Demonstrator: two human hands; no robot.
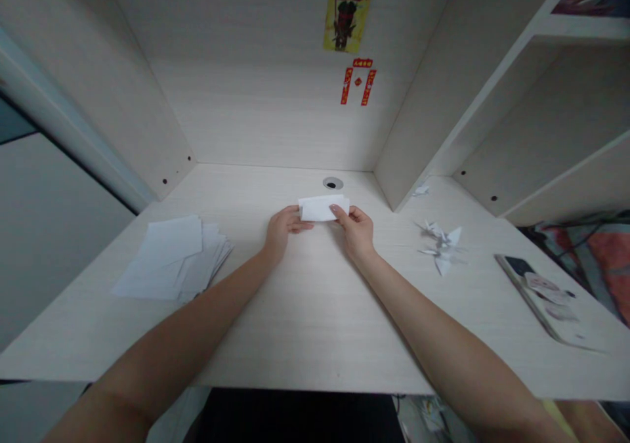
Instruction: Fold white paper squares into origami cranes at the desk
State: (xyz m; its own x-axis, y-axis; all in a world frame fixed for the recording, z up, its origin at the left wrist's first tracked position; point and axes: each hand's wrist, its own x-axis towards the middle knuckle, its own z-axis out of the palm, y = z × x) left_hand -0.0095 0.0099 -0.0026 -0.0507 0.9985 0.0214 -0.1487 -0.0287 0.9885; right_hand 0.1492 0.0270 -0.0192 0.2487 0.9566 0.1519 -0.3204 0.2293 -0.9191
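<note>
While the left hand (pixel 285 228) holds the left end of a folded white paper (pixel 315 209), the right hand (pixel 359 232) pinches its right end, with the thumb on top. This paper is nearer to the back edge of the bench (pixel 295 325) than to the front edge. Loose sheets (pixel 170 262) lie toward the left edge, paper cranes (pixel 443 241) and a phone (pixel 554 312) toward the right.

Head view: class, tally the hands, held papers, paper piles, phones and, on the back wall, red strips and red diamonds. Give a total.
Left hand and right hand: 2
Held paper: 1
Paper pile: 1
Phone: 1
Red strips: 5
Red diamond: 1
Total: 11
</note>
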